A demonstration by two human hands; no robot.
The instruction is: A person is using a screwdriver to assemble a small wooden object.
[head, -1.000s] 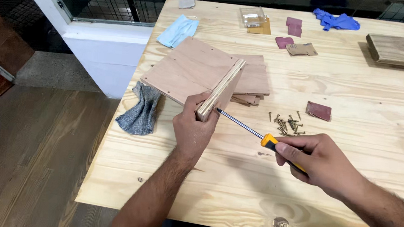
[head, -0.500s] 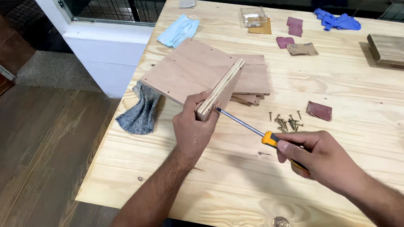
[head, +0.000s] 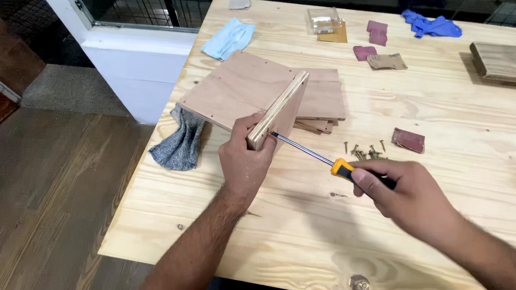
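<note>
Your left hand (head: 245, 162) grips the near end of an upright plywood panel (head: 280, 109), which stands on edge on the pine surface (head: 447, 239) against a flat plywood stack (head: 244, 88). Your right hand (head: 404, 196) is wrapped around the screwdriver (head: 324, 159), whose tip touches the panel's face. Loose screws (head: 365, 152) lie just beyond the shaft.
</note>
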